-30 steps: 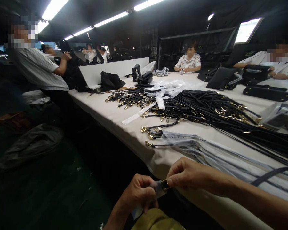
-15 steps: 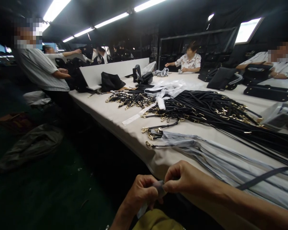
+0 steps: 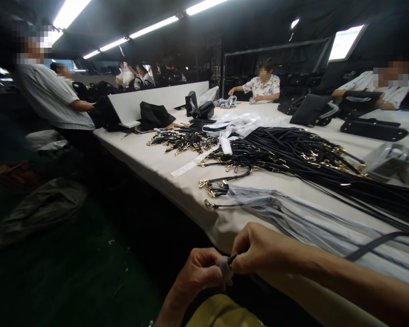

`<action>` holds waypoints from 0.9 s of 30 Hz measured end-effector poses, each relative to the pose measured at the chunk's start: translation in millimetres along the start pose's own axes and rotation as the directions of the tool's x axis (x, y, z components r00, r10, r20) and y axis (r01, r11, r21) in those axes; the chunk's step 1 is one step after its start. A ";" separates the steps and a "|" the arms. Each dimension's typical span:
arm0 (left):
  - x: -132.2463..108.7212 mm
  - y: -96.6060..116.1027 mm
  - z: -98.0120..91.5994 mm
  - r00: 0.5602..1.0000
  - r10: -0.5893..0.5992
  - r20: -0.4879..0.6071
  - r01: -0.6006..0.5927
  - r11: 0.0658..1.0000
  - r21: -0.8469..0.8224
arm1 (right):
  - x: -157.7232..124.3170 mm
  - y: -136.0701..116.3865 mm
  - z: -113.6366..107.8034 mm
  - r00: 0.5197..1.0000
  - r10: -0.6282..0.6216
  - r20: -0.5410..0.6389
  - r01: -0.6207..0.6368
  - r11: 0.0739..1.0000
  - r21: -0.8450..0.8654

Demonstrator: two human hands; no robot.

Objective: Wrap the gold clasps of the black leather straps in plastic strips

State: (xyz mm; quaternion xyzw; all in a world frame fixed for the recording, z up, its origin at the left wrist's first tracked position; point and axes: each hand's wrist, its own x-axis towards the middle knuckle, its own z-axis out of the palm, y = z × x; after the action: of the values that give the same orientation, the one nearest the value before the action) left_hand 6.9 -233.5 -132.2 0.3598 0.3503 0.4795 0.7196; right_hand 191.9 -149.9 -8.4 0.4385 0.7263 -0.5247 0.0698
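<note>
Both hands are low in the head view, just off the near edge of the worktop (image 3: 163,165). The left hand (image 3: 202,272) has its fingers closed on a bit of clear film (image 3: 224,267). The right hand (image 3: 264,249) has thumb and forefinger pinched on a small gold clasp (image 3: 232,259) at the film's mouth. The clasp sits between the two hands, above the lap. A black strap (image 3: 375,241) trails right over film-wrapped straps (image 3: 293,213). A pile of bare black straps (image 3: 293,152) lies beyond.
</note>
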 end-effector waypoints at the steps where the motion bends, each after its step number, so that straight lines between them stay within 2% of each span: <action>1: -0.1 0.7 1.0 1.000 -0.002 -0.003 0.002 1.000 0.003 | 1.2 1.8 1.6 1.000 0.015 -0.023 -0.015 1.000 0.007; 3: 0.2 2.3 1.8 1.000 -0.004 -0.002 0.004 1.000 0.006 | 3.2 7.8 2.8 1.000 0.000 -0.007 0.000 0.998 0.070; 5: 0.7 4.2 1.4 1.000 0.005 -0.002 -0.005 1.000 0.001 | 4.0 14.1 1.1 0.996 -0.077 0.053 0.069 0.988 0.141; 8: 0.9 7.9 0.3 1.000 0.017 -0.012 -0.017 1.000 0.003 | 3.0 17.2 -2.6 0.988 -0.132 0.082 0.117 0.979 0.165; 12: 0.7 11.3 4.2 1.000 0.004 -0.013 -0.004 1.000 0.002 | 0.9 13.1 1.0 0.998 -0.043 -0.045 0.046 0.997 0.062; 17: 3.4 9.7 14.8 1.000 -0.020 -0.021 0.020 1.000 0.010 | 4.4 17.7 15.8 0.984 -0.029 -0.177 0.023 0.999 -0.036; 20: 2.9 10.8 14.5 0.998 0.001 -0.067 0.007 0.994 0.108 | 7.8 25.5 17.7 0.979 -0.033 -0.202 0.019 0.997 -0.069; 24: -3.0 19.8 1.1 0.995 0.007 -0.095 0.022 0.953 0.301 | 4.5 32.8 1.2 0.997 -0.054 -0.063 0.054 0.999 -0.005; 27: -5.1 28.3 -4.1 0.993 0.022 -0.112 0.034 0.882 0.471 | -4.0 24.5 -15.4 0.991 -0.042 -0.125 0.024 0.990 -0.139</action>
State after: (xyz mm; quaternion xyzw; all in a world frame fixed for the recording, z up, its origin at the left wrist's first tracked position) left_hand -10.5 -229.6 -109.3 0.4950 0.4979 0.3975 0.5908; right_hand 217.2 -137.9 -16.5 0.4532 0.7709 -0.4454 0.0443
